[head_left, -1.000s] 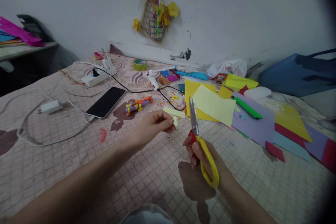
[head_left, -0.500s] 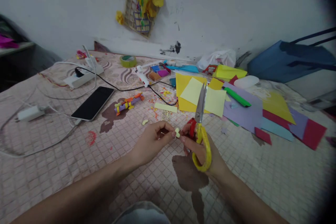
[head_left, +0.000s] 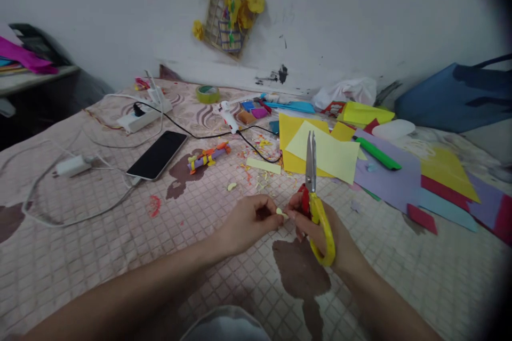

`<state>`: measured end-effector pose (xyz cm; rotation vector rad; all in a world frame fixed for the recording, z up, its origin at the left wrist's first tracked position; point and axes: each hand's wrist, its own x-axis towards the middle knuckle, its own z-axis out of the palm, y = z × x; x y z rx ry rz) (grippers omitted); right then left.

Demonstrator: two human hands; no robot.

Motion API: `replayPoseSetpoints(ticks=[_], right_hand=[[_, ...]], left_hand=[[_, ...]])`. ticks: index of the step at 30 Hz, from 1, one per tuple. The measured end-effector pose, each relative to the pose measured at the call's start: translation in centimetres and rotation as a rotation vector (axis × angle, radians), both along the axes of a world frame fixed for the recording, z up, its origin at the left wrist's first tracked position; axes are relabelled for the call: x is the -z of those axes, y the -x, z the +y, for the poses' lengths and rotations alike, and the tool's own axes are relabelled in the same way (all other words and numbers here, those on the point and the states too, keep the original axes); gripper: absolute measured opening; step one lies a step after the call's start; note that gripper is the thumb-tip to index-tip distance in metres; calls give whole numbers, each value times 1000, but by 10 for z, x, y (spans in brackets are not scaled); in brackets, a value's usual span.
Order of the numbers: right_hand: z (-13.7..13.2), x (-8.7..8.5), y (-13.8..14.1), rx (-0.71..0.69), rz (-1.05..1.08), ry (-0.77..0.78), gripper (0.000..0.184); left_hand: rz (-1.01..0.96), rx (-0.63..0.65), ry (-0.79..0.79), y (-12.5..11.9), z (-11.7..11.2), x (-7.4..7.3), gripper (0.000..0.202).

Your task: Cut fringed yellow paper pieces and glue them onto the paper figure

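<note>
Between the fingertips of both hands is a small pale-yellow paper cutout (head_left: 281,213). My left hand (head_left: 256,222) pinches its left side with thumb and forefinger. Scissors (head_left: 311,176) with red and yellow handles hang on my right hand (head_left: 320,226), their blades pointing away from me and nearly closed. The right thumb and fingertips also touch the cutout's right edge. A similar pale piece (head_left: 232,186) lies on the cloth beyond my left hand, near a pale paper strip (head_left: 263,165) and scattered paper scraps (head_left: 262,184).
Coloured paper sheets (head_left: 388,184) and a green marker-like stick (head_left: 378,153) lie to the right. A glue gun (head_left: 229,117), tape roll (head_left: 207,94) and purple-and-orange paper craft (head_left: 209,157) sit ahead. Left are a phone (head_left: 158,155), charger (head_left: 74,165) and power strip (head_left: 144,117) with cables.
The whole view has shifted, so things appear farther right. The cutout has turned between the fingertips and shows less of its face. Both hands keep their holds.
</note>
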<state>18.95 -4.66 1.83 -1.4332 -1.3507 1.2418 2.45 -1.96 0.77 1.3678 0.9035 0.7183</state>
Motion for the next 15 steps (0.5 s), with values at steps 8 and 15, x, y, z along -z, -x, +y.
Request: replayPoseSetpoints(ticks=[8, 15], right_hand=[[-5, 3, 4, -81, 181, -5, 41], [-15, 6, 2, -257, -66, -16, 35]], left_hand=[[-301, -249, 160, 6, 10, -20, 19], [-469, -298, 186, 15, 19, -30, 18]])
